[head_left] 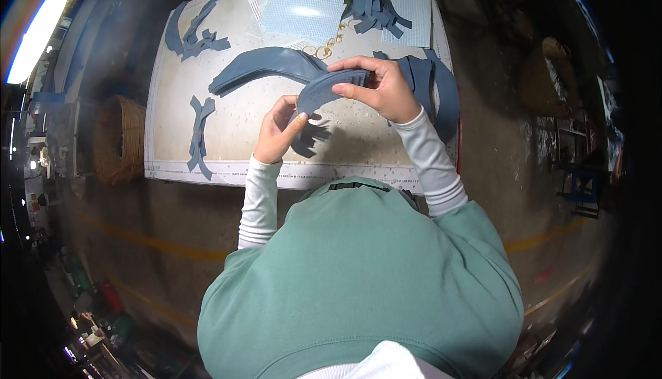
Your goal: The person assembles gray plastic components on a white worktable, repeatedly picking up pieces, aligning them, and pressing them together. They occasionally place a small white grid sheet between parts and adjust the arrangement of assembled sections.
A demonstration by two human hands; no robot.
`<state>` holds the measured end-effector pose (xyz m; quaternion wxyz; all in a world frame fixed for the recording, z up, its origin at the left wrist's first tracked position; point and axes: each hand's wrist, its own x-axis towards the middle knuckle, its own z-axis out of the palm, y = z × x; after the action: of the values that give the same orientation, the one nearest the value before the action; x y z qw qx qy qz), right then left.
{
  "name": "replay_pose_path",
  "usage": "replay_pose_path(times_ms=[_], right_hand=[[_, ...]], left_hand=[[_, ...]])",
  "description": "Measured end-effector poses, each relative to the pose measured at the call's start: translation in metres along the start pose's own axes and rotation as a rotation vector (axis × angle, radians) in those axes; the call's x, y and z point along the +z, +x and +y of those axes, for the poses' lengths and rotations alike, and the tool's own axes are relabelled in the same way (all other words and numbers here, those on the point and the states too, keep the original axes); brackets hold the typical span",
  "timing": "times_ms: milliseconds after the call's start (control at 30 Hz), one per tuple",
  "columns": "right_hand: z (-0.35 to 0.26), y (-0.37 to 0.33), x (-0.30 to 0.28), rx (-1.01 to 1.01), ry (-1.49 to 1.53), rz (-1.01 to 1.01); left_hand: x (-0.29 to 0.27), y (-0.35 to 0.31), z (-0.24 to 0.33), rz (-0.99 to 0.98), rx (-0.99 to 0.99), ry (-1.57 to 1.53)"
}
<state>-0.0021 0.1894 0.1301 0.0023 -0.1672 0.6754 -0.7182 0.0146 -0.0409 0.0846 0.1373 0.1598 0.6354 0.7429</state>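
A stack of curved blue-grey cut pieces (323, 92), leather or fabric, is held between my two hands above the table. My right hand (386, 89) pinches its upper right end, thumb on the near side and fingers over the far side. At the lower left end, my left hand (281, 129) closes on the same stack, where a thin yellowish rubber band (297, 105) shows beside the fingers. Just beyond lies a larger curved stack of blue-grey pieces (265, 63), partly hidden by the held one. Several loose rubber bands (321, 51) lie past my right fingers.
The white table (241, 134) bears a tied bundle of strips (198, 134) at left, more pieces (196, 40) at far left, and wide curved pieces (441, 96) at right. Patterned sheets (303, 13) and a strip pile (376, 3) lie at the back. Wicker baskets (121, 141) flank the table.
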Motion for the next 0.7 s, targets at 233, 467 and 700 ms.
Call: replay_pose_path(times_ms=[233, 467, 700], right_hand=[[0.034, 0.003, 0.013, 0.079, 0.055, 0.108], [0.12, -0.034, 0.005, 0.354, -0.231, 0.135], [0.145, -0.06, 0.027, 0.014, -1.062, -0.054]], left_hand=[[-0.01, -0.028, -0.027, 0.196, -0.159, 0.098], [-0.06, -0.06, -0.049, 0.191, -0.452, 1.043], [-0.031, -0.048, -0.076, 0.112, -0.123, 1.36]])
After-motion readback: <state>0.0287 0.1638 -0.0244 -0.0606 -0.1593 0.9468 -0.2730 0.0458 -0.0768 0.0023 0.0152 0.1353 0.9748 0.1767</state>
